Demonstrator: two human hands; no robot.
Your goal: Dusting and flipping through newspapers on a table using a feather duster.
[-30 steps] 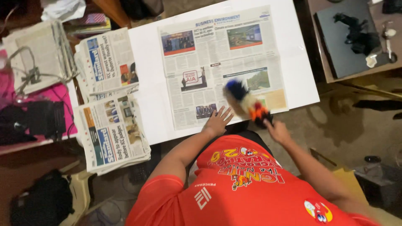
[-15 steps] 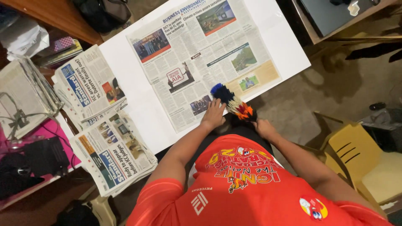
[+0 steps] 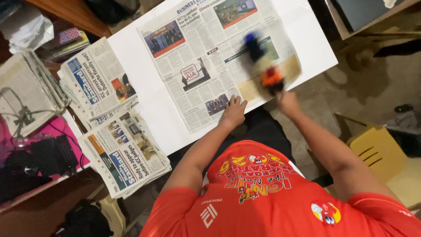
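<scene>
White desk (image 3: pixel 144 105) carries a spread newspaper sheet (image 3: pixel 210 57); the left hand (image 3: pixel 233 112) presses its near edge flat, fingers spread, while the right hand (image 3: pixel 287 100) grips a blurred multicoloured brush (image 3: pixel 263 66) over its right half. Two newspaper stacks (image 3: pixel 109 118) wait left.

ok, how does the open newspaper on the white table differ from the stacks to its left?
The open newspaper lies spread as a flat sheet in the middle of the white table; the newspaper stacks are folded piles overhanging its edge. The left hand presses on the open newspaper and the right hand sweeps a blurred brush over it; no hand touches the stacks. Both are printed newsprint with colour photos.
</scene>
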